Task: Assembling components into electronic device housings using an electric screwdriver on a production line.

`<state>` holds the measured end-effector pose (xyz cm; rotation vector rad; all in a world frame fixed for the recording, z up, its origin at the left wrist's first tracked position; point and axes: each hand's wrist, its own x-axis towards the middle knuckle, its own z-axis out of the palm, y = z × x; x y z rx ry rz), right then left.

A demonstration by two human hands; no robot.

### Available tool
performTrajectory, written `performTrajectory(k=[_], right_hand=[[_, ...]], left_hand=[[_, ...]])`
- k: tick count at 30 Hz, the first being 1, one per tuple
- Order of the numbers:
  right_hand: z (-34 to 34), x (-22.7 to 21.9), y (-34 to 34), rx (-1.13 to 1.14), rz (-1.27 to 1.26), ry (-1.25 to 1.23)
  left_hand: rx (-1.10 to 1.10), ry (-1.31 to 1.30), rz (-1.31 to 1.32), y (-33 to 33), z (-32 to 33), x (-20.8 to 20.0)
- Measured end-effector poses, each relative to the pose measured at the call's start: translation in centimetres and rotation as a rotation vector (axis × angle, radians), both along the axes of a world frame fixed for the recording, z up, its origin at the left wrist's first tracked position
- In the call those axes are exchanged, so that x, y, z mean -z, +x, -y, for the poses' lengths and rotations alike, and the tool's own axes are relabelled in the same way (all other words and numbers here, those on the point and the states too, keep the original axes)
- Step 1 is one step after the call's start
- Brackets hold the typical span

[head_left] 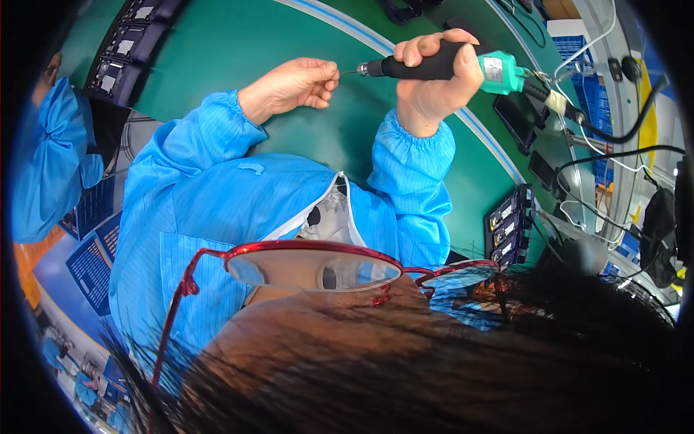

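My right hand [437, 79] is wrapped round an electric screwdriver [416, 69] with a black grip and a green rear end. The tool lies nearly level, and its thin bit points left. My left hand [298, 85] is closed in a pinch right at the bit's tip, thumb and forefinger together. Whatever sits between those fingertips is too small to make out. Both hands are above the green work mat [238, 43]. A cable runs from the screwdriver's rear end to the right.
A dark tray of several small devices [123, 54] stands at the far left. Another such tray [508, 228] lies at the right. A co-worker's blue sleeve [54, 159] is on the left. Black and white cables [622, 137] hang at the right, near blue bins [596, 108].
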<state>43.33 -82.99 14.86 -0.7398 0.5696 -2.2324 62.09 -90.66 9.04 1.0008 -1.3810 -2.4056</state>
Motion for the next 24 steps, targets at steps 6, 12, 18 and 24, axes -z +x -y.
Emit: performTrajectory(k=[6, 12, 18, 24], right_hand=[[0.1, 0.9, 0.6, -0.048, -0.027, -0.067], [0.1, 1.6, 1.0, -0.165, 0.015, -0.204], [0.0, 1.8, 1.8, -0.170, -0.009, -0.199], [-0.4, 1.3, 2.7, -0.075, -0.066, -0.121]], left_hand=[[-0.023, 0.023, -0.047, 0.2, -0.5, 0.4], [-0.003, -0.011, -0.100, 1.0, -0.7, 1.2], [0.009, -0.022, -0.123, 1.6, -0.9, 1.2], [0.001, 0.104, -0.208, 2.3, -0.7, 2.3]])
